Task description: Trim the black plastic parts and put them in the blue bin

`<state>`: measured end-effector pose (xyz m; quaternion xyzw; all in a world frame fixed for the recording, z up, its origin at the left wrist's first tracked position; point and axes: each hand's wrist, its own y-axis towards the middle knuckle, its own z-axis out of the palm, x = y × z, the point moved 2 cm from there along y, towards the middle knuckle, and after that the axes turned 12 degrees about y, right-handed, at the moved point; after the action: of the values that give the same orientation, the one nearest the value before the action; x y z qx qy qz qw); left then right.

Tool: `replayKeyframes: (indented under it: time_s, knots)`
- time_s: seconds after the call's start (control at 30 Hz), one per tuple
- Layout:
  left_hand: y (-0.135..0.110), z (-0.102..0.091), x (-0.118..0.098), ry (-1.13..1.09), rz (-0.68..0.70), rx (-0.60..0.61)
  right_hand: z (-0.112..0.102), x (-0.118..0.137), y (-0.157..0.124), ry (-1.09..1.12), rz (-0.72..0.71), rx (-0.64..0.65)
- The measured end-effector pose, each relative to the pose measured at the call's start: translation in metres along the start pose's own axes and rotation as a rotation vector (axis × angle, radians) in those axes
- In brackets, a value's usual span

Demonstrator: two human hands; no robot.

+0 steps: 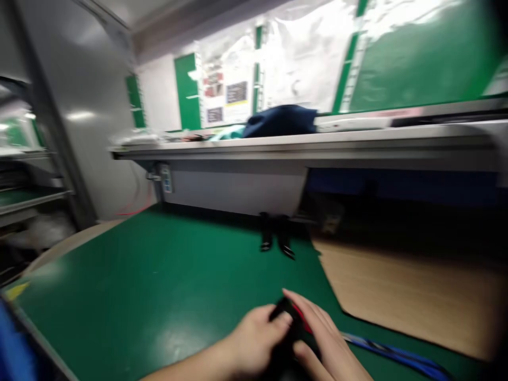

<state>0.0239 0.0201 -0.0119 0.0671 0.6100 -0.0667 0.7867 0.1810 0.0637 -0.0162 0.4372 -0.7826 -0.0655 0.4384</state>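
Both my hands meet low in the picture, over a green mat [151, 296]. My left hand [254, 338] and my right hand [321, 338] close together around a small black object with a red part [291, 317]. The picture is blurred, so I cannot tell what the object is. Most of it is hidden by my fingers.
A brown cardboard sheet [413, 296] lies on the mat to the right, with a blue cable [392, 354] along its near edge. Two small black items [275, 238] stand farther back. A raised grey shelf [301, 145] carries a dark blue cloth [280, 120]. Metal racks [27, 201] stand at left.
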Motion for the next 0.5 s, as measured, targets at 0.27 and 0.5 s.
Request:
replayKeyframes:
  time_s: [0.27, 0.5]
  knots:
    - [0.001, -0.014, -0.010, -0.129, -0.330, -0.144, -0.104, -0.063, -0.013, -0.130, 0.422, 0.092]
    - [-0.005, -0.005, -0.017, -0.094, -0.321, -0.042, -0.110, -0.084, -0.021, -0.088, 0.482, 0.073]
